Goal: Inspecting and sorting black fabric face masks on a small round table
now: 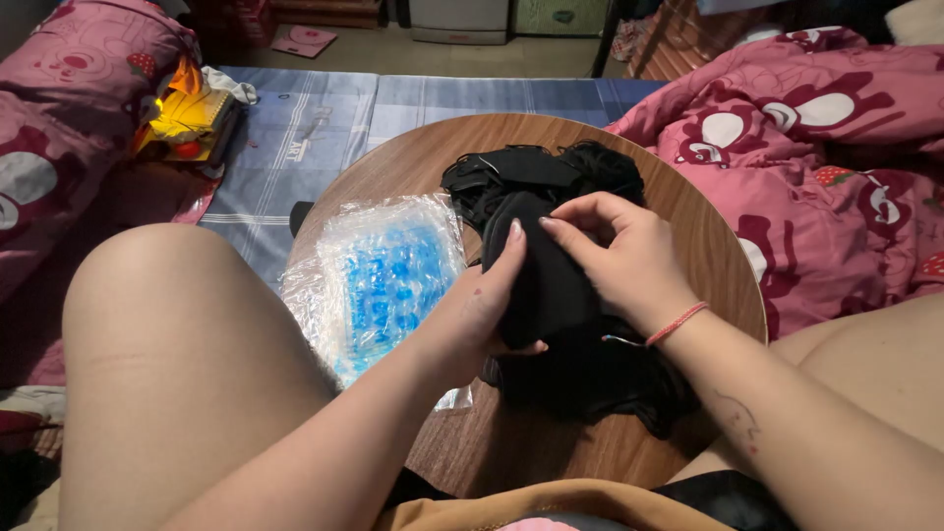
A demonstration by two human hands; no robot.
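On the round wooden table [413, 162] lies a pile of black fabric pieces [570, 379]. My left hand [482, 305] grips one black fabric piece [541, 285] from the left, fingers pointing up along it. My right hand [624, 256], with a red string bracelet at the wrist, pinches the same piece at its top edge from the right. More black fabric [536, 172] is heaped just behind the hands.
A crinkled clear plastic bag with blue contents [379, 280] lies on the table's left part. My bare knees flank the table. Pink patterned bedding [816, 147] is at right and left, a blue striped mat [324, 118] behind, and an orange-yellow object [187, 113] at far left.
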